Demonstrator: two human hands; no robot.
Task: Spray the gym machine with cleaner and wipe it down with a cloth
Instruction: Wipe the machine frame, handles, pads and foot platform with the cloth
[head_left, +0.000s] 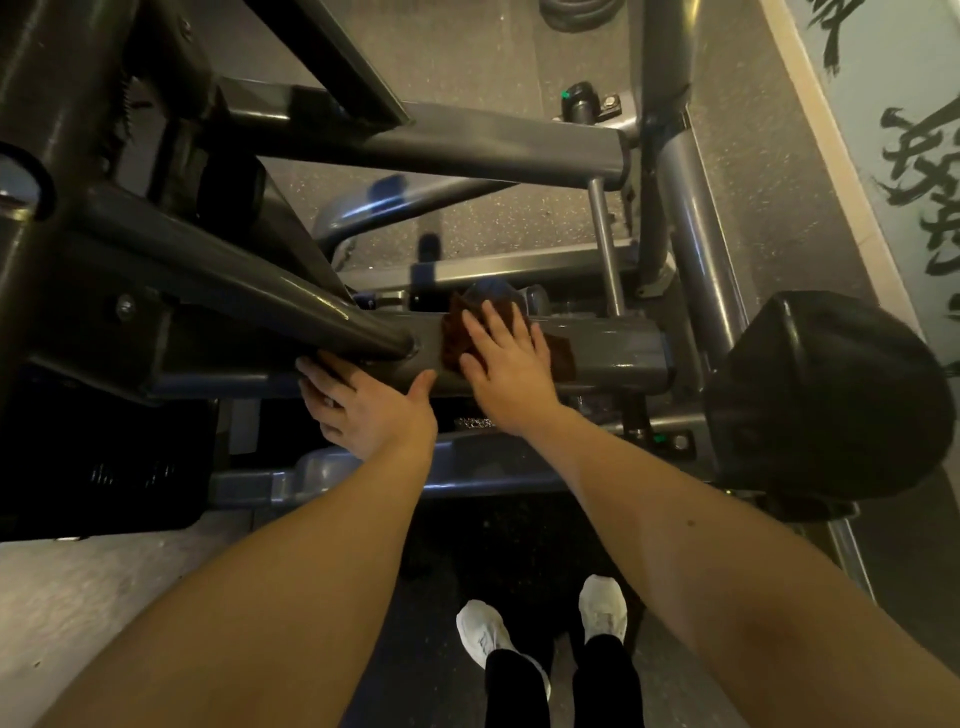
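A grey steel gym machine fills the view, with a thick horizontal beam running across the middle. A dark brown cloth lies flat on that beam. My right hand presses on the cloth with fingers spread and straight. My left hand rests against the near side of the same beam just left of the cloth, fingers extended along the beam's lower edge and thumb on its top. No spray bottle is in view.
A black round pad sticks out at the right. Slanted grey bars cross on the left, above a black weight block. My white shoes stand on dark speckled floor below. A wall with black calligraphy runs along the right.
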